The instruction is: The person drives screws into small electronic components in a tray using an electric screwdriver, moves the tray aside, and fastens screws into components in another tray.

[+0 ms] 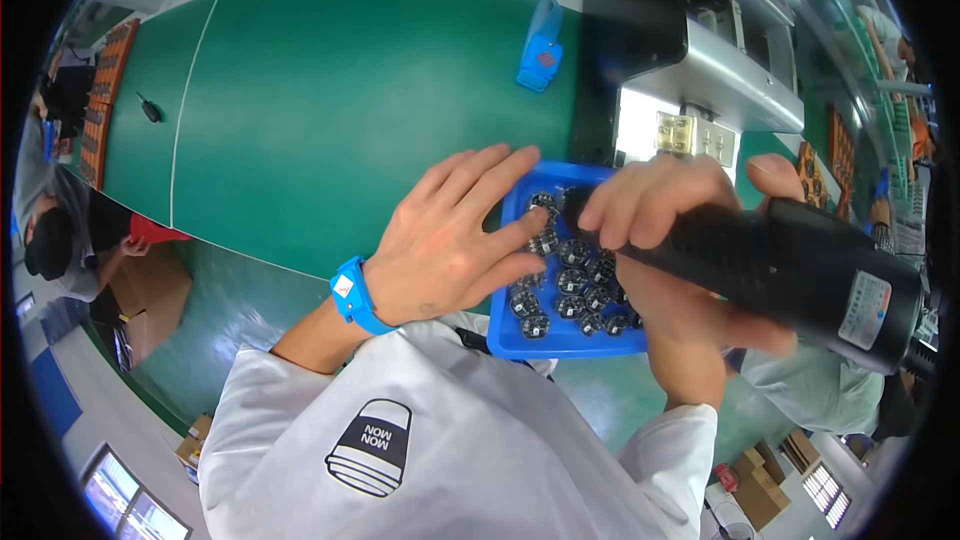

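A blue tray [510,340] at the table's front edge holds several small round black parts [572,282]. My left hand [455,230], with a blue strap [358,297] round its wrist, reaches over the tray's left rim. Its fingers are spread, and the index fingertip lies by a part near the top; whether it touches that part is unclear. My right hand [670,230] is wrapped round a black handheld power tool [780,265], whose narrow end points left over the tray's upper part. The tool's tip is hidden or blurred.
A blue wrist strap [541,48] lies on the green table [330,110]. Right of it stands a machine [735,75] with a lit bay. A small black tool [149,110] and orange trays [101,125] are at the far left. Other people sit at both sides.
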Motion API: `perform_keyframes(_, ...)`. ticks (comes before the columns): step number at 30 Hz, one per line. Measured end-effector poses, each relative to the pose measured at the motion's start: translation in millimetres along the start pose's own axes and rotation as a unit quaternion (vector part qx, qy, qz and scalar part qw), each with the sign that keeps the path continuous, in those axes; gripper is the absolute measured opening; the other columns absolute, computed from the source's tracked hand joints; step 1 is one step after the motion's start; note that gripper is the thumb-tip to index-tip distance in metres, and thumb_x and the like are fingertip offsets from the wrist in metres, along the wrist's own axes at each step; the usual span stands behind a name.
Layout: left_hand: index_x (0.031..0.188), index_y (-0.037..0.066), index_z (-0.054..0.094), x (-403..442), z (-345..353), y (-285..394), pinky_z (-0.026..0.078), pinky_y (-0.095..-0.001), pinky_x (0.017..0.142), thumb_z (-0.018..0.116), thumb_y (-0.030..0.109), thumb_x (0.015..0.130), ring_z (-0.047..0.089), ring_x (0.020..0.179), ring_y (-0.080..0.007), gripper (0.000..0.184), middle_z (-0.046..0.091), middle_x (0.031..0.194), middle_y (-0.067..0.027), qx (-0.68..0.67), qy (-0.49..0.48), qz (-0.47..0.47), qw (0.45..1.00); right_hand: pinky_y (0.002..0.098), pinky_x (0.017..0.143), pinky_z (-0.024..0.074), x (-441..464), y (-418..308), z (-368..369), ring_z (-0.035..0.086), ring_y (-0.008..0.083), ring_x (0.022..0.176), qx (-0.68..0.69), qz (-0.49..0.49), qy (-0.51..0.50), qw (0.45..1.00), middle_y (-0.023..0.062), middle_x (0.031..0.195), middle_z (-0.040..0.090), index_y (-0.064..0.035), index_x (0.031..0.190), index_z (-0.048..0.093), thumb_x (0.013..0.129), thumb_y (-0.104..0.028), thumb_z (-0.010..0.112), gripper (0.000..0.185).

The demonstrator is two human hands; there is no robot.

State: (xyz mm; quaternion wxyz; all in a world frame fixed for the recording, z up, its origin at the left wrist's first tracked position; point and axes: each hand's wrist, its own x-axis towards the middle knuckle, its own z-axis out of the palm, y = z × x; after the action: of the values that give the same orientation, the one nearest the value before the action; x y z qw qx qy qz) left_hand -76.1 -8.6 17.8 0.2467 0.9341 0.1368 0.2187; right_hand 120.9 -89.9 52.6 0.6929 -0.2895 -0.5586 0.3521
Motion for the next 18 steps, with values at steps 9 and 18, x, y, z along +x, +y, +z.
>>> perform_keyframes(9,0.100,0.008,0.075,0.2,0.6,-0.2,0.044,-0.0487,0.101,0.074,0.038,0.079,0.054,0.123,-0.0393,0.037,0.053,0.139,-0.0205,-0.013,0.000,-0.005,1.000,0.0437,0.066,0.0519,1.3,6.5,7.8,0.056,0.0250,0.068,-0.006,-0.003,0.026,1.000,0.0107,0.082,0.053,-0.0177,0.150,0.023,0.076,-0.088,0.045,0.104)
perform_keyframes(18,0.098,0.008,0.075,1.0,1.0,0.2,0.044,-0.0491,0.101,0.074,0.038,0.080,0.054,0.123,-0.0391,0.035,0.054,0.138,-0.0201,-0.014,0.001,-0.004,1.000,0.0435,0.064,0.0526,1.2,7.2,11.3,0.057,0.0250,0.066,0.003,-0.003,0.038,0.999,0.0114,0.080,0.054,-0.0158,0.147,0.024,0.077,-0.088,0.044,0.102)
